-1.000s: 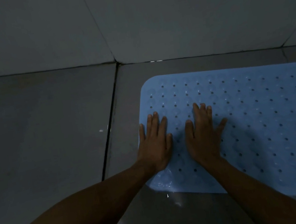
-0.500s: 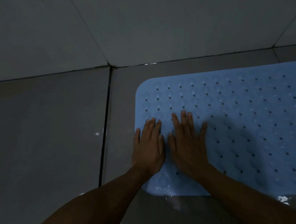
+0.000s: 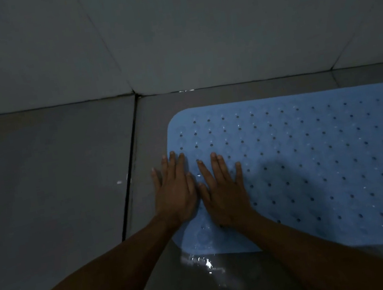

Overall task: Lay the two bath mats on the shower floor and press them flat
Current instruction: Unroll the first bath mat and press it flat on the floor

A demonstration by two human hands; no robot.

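One blue mat [image 3: 313, 163] lies on the wet floor [image 3: 55, 191]. Left hand [image 3: 175, 192] and right hand [image 3: 223, 195] press its left end, fingers straight and slightly spread. No second mat shows, so it is probably still to lay.

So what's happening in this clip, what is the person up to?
A person is crouched over a blue bath mat lying on the wet grey shower floor near the wall. The left hand and right hand lie flat side by side at the mat's left end, fingers straight, pressing it down. Only one mat is in view; a second one is not visible.
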